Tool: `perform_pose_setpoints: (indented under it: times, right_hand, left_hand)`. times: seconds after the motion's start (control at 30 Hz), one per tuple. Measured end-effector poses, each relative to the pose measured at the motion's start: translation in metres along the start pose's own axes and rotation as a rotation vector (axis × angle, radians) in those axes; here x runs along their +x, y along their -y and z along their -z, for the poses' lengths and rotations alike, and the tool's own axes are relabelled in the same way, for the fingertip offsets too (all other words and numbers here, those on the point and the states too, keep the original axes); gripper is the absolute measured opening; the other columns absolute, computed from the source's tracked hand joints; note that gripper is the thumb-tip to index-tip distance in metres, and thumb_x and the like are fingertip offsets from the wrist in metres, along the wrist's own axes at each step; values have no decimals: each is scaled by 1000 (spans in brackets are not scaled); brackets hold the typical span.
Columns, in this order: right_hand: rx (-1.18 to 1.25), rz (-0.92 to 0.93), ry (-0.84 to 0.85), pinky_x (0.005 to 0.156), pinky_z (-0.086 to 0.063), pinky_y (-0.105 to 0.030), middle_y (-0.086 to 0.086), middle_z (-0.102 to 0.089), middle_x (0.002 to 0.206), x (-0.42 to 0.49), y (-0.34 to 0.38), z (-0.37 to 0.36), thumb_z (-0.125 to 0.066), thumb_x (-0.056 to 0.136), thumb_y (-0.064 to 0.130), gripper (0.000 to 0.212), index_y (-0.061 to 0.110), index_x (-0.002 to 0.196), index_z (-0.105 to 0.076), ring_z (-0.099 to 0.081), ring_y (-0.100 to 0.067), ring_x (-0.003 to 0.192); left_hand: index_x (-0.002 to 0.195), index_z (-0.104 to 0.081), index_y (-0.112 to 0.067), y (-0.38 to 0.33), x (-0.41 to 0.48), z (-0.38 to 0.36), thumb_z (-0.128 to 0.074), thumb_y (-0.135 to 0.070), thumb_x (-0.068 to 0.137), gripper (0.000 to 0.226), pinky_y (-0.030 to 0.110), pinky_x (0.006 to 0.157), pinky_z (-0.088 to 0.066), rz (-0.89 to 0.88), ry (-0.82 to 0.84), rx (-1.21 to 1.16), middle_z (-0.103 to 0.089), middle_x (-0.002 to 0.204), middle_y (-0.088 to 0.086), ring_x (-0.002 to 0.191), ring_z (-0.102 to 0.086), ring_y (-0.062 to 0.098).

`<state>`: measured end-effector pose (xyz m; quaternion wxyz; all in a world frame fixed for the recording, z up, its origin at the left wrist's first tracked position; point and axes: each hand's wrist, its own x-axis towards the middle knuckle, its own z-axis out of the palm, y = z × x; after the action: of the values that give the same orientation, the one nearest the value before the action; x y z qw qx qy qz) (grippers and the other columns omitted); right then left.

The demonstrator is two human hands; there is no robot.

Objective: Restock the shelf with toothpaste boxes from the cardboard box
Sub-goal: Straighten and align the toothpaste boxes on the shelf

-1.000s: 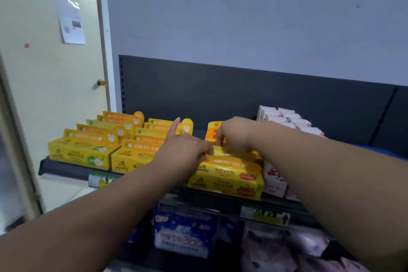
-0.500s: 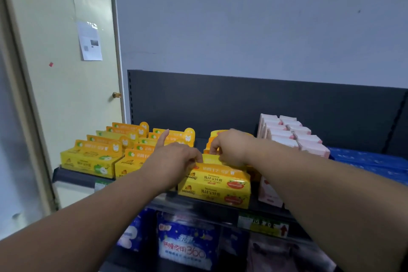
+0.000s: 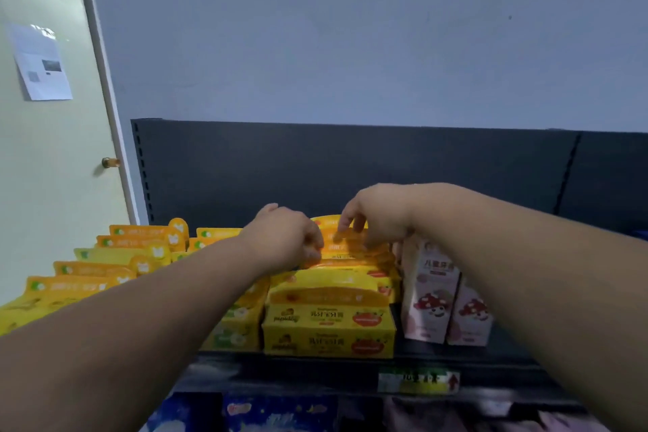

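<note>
Yellow and orange toothpaste boxes (image 3: 329,330) stand in rows on the dark shelf (image 3: 456,354), the middle row with red fruit prints. Both arms reach over that middle row towards its back. My left hand (image 3: 284,238) has its fingers curled on the orange top edge of a box (image 3: 345,249) deep in the row. My right hand (image 3: 375,221) pinches the same orange edge from the right with bent fingers. The cardboard box is not in view.
Yellow boxes with green prints (image 3: 105,277) fill the shelf's left side. Pink mushroom-print boxes (image 3: 431,295) stand right of the middle row. A black back panel (image 3: 350,165) rises behind. A price tag (image 3: 417,380) hangs on the shelf front; packs lie on the shelf below. A door (image 3: 52,168) is at left.
Both hands have moved from the front box to the back of the middle row. The view has come closer to the shelf and shifted right.
</note>
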<state>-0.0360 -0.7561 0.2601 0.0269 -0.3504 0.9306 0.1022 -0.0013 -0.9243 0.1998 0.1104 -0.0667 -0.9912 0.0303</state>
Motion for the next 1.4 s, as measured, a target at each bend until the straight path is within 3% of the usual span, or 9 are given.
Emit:
perform_pose_setpoints:
  times: [0.37,0.5,0.6,0.7,0.83,1.07,1.17,1.3,1.4]
  right_hand:
    - [31,-116,-22,90,-51,-31,6,-59,130,18,-1,-6,-60,92,18,49,33,138,-50,-58,-19,110]
    - [-38,-140,23,93,-51,-33,1,-51,138,35,8,-13,-56,94,13,53,31,142,-45,-54,-24,118]
    - [-57,-161,70,92,-47,-32,-1,-48,141,49,13,-22,-57,95,14,56,32,145,-40,-52,-26,122]
    - [-48,-192,134,95,-45,-32,-4,-44,145,56,16,-29,-55,96,9,60,30,149,-36,-48,-28,127]
    - [-108,-199,168,100,-45,-33,-6,-43,146,61,22,-32,-56,95,7,64,29,150,-33,-47,-29,128]
    - [-73,-170,122,94,-44,-28,-3,-45,143,57,22,-27,-53,97,9,50,29,142,-46,-50,-25,124]
    - [-52,-185,98,95,-46,-30,0,-46,143,57,16,-25,-52,97,9,50,34,140,-48,-51,-24,123]
    - [-73,-256,81,93,-46,-29,1,-43,147,57,7,-15,-51,97,6,56,33,145,-42,-50,-22,126]
    - [-67,-280,83,85,-45,-25,1,-44,145,54,2,-7,-52,96,5,59,30,147,-39,-50,-21,125]
  left_hand:
    - [103,-68,-34,30,19,-1,-56,-30,93,16,37,117,-4,-153,170,19,-63,100,-24,104,-55,0]
    - [95,-67,-38,42,20,-1,-61,-38,90,8,35,115,-14,-159,253,-60,-67,97,-21,96,-55,-3]
    - [101,-70,-35,46,25,0,-62,-37,90,13,28,100,-45,-153,231,-225,-65,95,-23,95,-58,-2]
    - [116,-65,-33,49,33,-3,-59,-32,93,23,23,88,-49,-133,150,-266,-63,108,-18,99,-57,3]
    - [135,-50,-32,49,48,-13,-57,-25,95,42,29,98,-47,-102,142,-238,-54,134,-6,120,-53,14]
    - [143,-38,-37,50,60,-24,-56,-28,94,52,34,108,-37,-205,142,-194,-39,148,-8,134,-39,15]
    - [142,-38,-39,48,65,-26,-56,-30,95,52,31,102,-42,-203,161,-241,-42,147,-8,129,-44,16]
    - [141,-39,-40,44,74,-28,-59,-21,94,54,24,86,-50,-169,216,-409,-53,134,-11,104,-57,10]
    - [140,-40,-42,43,81,-30,-59,-16,93,57,25,86,-52,-168,249,-423,-56,127,-14,102,-58,8]
